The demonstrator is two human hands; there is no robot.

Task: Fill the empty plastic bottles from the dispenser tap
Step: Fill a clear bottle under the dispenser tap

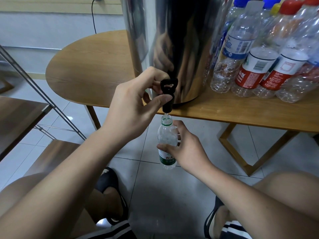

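Observation:
A tall steel dispenser stands at the front edge of a wooden table. Its black tap overhangs the edge. My left hand grips the tap lever, thumb under it and fingers curled over the top. Below the spout my right hand holds a clear uncapped bottle with a green label upright, its mouth right under the spout. A thin stream of water runs into the neck.
Several empty capped plastic bottles stand crowded on the table to the right of the dispenser. A metal-framed wooden shelf is on the left. Tiled floor, my knees and black sandals lie below.

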